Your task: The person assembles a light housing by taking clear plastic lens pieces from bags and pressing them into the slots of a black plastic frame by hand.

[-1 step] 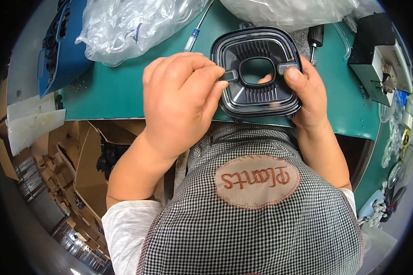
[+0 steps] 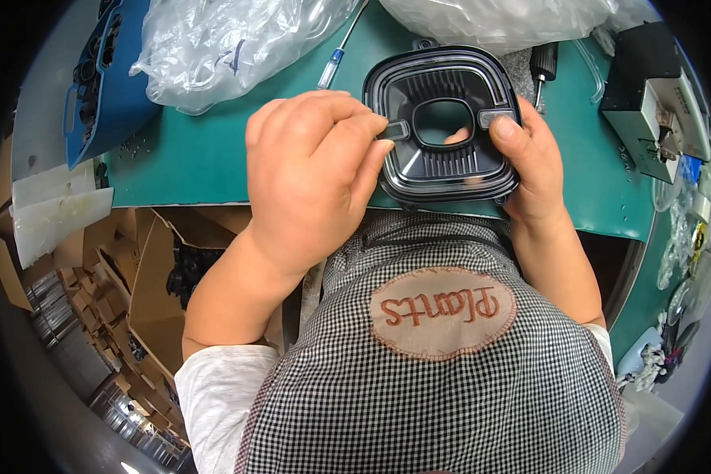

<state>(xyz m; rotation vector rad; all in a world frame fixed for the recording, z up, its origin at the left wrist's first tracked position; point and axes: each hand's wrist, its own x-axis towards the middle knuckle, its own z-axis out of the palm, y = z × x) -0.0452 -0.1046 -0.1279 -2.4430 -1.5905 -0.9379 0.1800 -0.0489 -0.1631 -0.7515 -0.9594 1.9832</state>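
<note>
Head view: glossy black rounded-square plastic housing (image 2: 450, 164) is held over near edge of green table (image 2: 197, 162). Its R rim is clamped in R hand (image 2: 536, 162); small clear rectangular insert (image 2: 398, 130) is seemingly pinched in L hand's (image 2: 308, 162) grip (fingertips nearly together). Insert could be dropped/skewed if pinch slips, prob. Lettering, upside down, is stitched on tan oval fabric patch (image 2: 442, 341); no brand seen.

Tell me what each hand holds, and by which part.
Right hand: the black housing, by its right rim. Left hand: at the rectangular tab, left end; whether gripped cannot be told.
</note>
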